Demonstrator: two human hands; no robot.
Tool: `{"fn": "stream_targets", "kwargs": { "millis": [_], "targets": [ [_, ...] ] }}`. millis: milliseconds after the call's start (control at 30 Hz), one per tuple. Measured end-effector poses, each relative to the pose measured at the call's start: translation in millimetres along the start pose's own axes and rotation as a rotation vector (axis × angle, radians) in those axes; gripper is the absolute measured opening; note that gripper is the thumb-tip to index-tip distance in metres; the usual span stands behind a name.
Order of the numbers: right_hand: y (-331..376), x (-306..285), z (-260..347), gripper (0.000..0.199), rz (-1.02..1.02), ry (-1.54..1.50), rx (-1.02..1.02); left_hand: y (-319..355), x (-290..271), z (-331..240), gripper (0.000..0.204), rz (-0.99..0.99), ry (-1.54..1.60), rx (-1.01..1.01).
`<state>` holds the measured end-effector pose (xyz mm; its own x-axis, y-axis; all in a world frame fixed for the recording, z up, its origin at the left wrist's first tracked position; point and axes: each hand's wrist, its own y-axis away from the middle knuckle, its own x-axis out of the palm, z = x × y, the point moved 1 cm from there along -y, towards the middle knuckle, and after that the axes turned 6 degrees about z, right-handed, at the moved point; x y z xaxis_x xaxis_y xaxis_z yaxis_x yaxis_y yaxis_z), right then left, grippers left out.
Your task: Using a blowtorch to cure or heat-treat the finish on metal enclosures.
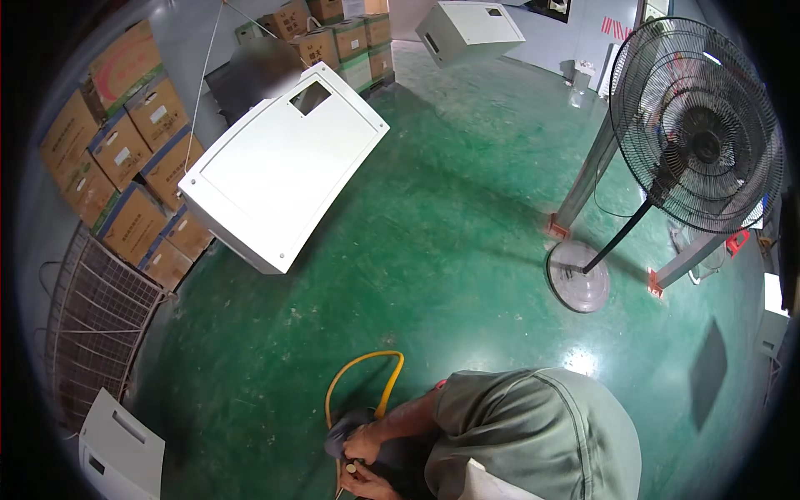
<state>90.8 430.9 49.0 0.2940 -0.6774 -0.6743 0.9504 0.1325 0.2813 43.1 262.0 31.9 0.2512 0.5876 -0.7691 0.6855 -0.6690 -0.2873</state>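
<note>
- Low on the green floor [467, 250]: both hands meet at a yellow hose [363, 360]
- left hand [362, 443] wrapped on dark tool [343, 427]
- right hand [364, 483] closed, pinching small fitting [353, 470]
- white cabinet [279, 171] well apart

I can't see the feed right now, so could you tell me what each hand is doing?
Left hand: closed around a dark tool on the yellow hose.
Right hand: pinching something small; cannot tell what.

The green painted floor [467, 217] looks glossy, scuffed in patches. The big white cabinet panel [279, 171] is smooth coated metal. The brown boxes [125, 150] are matt cardboard. The black standing fan's cage [696, 125] is thin wire. The yellow hose [367, 375] looks like smooth plastic or rubber.
</note>
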Motion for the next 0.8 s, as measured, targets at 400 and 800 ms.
{"fn": "stream_targets", "kwargs": {
  "millis": [400, 800],
  "targets": [
    [-7, 2, -5, 0.034, -0.022, -0.032, -0.001, -7, 1, 1, 0.036, 0.003, 0.062, 0.062],
    [-9, 3, -7, 0.032, -0.036, -0.028, 0.018, -8, 5, 7, 0.03, -0.008, 0.057, 0.083]
  ]
}}
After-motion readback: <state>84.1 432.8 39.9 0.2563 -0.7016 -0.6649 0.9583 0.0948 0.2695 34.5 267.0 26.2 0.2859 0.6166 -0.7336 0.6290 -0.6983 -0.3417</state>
